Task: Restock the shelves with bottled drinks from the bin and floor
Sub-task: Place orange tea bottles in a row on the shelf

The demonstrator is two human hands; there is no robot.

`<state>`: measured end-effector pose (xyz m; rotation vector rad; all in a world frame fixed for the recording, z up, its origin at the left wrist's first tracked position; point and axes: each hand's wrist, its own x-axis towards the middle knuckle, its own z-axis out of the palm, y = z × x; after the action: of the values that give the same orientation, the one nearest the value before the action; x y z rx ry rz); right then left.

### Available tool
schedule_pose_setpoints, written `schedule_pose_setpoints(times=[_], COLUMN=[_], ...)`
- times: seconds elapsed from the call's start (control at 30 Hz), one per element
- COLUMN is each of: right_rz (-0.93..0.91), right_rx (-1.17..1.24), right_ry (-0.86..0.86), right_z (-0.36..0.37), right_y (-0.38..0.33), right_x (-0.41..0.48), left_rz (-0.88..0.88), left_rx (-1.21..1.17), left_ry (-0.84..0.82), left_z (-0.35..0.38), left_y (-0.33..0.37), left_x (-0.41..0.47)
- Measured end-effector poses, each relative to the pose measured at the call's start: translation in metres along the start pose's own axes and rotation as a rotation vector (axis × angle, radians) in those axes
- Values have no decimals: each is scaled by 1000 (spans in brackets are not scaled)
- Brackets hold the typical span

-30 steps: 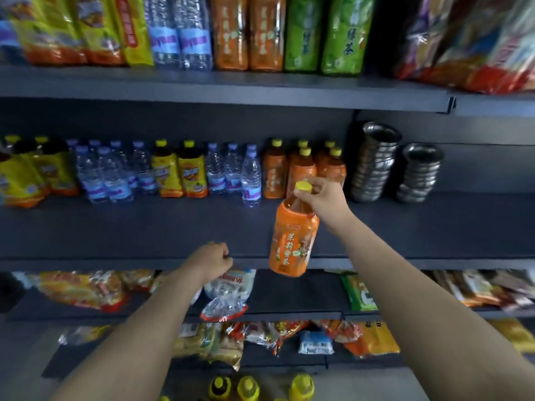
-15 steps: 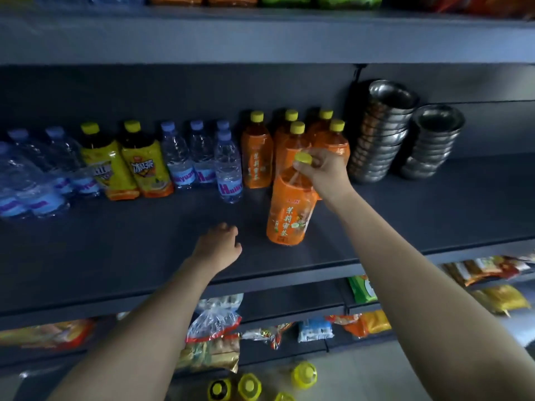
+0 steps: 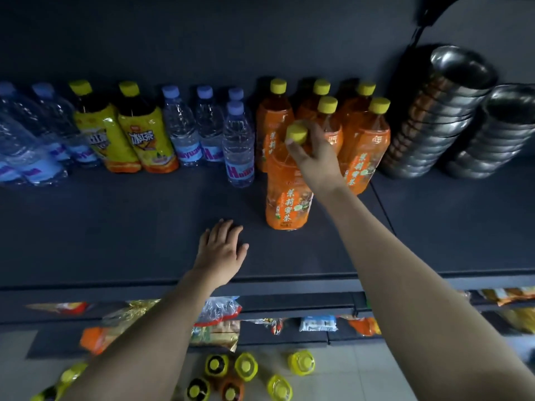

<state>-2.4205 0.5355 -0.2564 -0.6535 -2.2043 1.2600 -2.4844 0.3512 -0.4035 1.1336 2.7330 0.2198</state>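
Dark shelf (image 3: 115,227): the tea bottle (image 3: 289,198), airborne a second ago, now stands at 6 o'clock of the orange row (image 3: 363,149). My right hand (image 3: 315,157) fingers grip its neck. The left hand (image 3: 221,250), at its 8 o'clock, rests flat with fingers spread. Floor bottles (image 3: 246,366) remain.

A small shop is shown. Goods are ranged by kind along a dark metal shelf (image 3: 115,235). Water bottles (image 3: 181,131) with pale blue caps are grouped in rows, yellow-labelled tea bottles (image 3: 144,143) are set beside them, and orange tea bottles (image 3: 275,120) are lined up several deep. Stacks of steel bowls (image 3: 434,120) are kept at the right end. Packeted snacks (image 3: 220,311) are laid out on the lower shelves (image 3: 304,303), and more capped bottles (image 3: 246,366) are stood on the tiled floor (image 3: 362,377) below.
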Motion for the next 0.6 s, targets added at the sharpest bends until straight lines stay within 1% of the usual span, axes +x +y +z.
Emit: schedule_pose_setpoints(times=[0.13,0.2,0.37,0.43,0.53,0.6], right_rz=[-56,-35,70,130,201,268], right_rx=[-74,-74,-87,-84,-73,-55], right_ry=[63,111,251,256,231,246], right_z=[5,9,20,25,33,37], right_y=[12,19,35,41,47,51], right_x=[-5,-8,-28,-38,-47,-50], left_rz=[6,7,19,26,26,32], left_rx=[3,7,6,-6,-8,-6], left_ry=[17,51,89,109,97,116], left_z=[11,12,15,15,16,17], left_y=[-4,-5,-5,-5,-7,-7], left_x=[-1,0,-1,-1,-1,-1])
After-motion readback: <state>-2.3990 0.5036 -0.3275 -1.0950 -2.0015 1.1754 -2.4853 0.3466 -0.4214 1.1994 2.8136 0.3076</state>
